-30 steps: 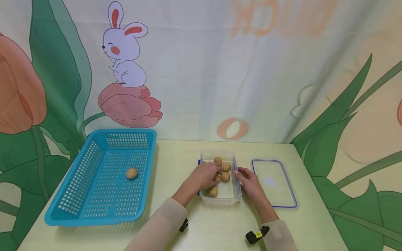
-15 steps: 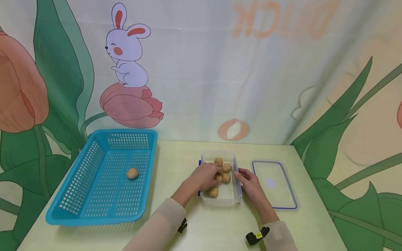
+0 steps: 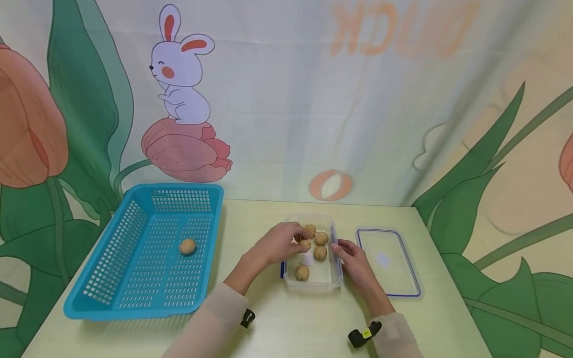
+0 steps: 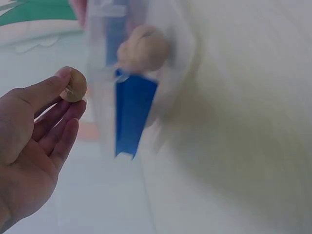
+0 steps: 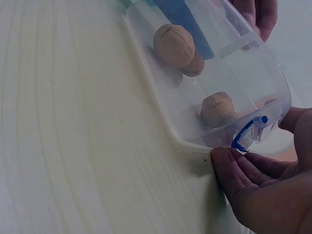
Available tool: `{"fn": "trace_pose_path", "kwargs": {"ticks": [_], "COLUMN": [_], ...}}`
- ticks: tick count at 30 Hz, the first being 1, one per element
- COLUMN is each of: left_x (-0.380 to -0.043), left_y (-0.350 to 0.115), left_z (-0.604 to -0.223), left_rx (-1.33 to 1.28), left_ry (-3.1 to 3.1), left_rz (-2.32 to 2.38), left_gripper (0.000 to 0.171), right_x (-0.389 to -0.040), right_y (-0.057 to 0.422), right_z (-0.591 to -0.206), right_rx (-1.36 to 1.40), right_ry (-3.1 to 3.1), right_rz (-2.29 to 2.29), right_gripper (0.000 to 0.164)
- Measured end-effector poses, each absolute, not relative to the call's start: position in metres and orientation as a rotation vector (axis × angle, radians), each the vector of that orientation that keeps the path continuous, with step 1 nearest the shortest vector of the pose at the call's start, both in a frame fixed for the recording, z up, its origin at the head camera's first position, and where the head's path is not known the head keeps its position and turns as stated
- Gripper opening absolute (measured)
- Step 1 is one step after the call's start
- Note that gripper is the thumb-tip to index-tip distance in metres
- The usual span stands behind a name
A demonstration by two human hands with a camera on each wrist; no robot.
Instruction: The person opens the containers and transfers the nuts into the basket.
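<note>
My left hand [image 3: 277,243] is over the left side of a clear plastic food container [image 3: 312,286]. It pinches a walnut [image 4: 75,86] between thumb and fingers, above the rim in the left wrist view. Several other walnuts lie inside the container, one walnut [image 3: 302,272] near its front left and another walnut [image 3: 320,252] toward the right. My right hand [image 3: 356,262] grips the container's right wall, thumb at the rim and fingers outside, beside a blue-edged clip [image 5: 250,134].
A blue plastic basket [image 3: 205,278] stands at the left with a single walnut [image 3: 187,246] in it. The clear lid [image 3: 394,268] with a blue seal lies right of the container. A printed curtain [image 3: 277,99] hangs behind the table [image 3: 304,328].
My left hand has risen from inside the container and shifted slightly left, bringing a walnut up. My right hand stays on the container's right wall.
</note>
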State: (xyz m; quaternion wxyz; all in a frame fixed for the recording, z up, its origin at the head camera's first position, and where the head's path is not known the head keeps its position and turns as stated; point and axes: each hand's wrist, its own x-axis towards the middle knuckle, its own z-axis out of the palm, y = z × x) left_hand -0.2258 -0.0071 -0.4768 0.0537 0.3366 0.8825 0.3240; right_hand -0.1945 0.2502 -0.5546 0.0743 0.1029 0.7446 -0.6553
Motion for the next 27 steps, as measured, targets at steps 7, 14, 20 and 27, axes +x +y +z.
{"fn": "trace_pose_path", "kwargs": {"ticks": [7, 14, 20, 27], "left_x": [-0.216, -0.202, -0.193, -0.19], "left_y": [-0.036, -0.062, -0.093, -0.139], "left_z": [-0.458, -0.438, -0.431, -0.433], "left_rx": [0.985, 0.933, 0.803, 0.587], "left_ry": [2.725, 2.826, 2.916, 3.013], "left_rz": [1.145, 1.24, 1.352, 1.456], "left_gripper": [0.022, 0.021, 0.022, 0.029], "right_x": [-0.194, -0.195, -0.194, -0.193], "right_y": [0.25, 0.25, 0.25, 0.252], "right_z": [-0.556, -0.554, -0.551, -0.554], "right_rx": [0.299, 0.31, 0.296, 0.298], "right_ry": [2.24, 2.233, 2.234, 2.239], "right_rz": [-1.968, -1.974, -1.956, -1.956], "right_gripper": [0.058, 0.054, 0.054, 0.057]}}
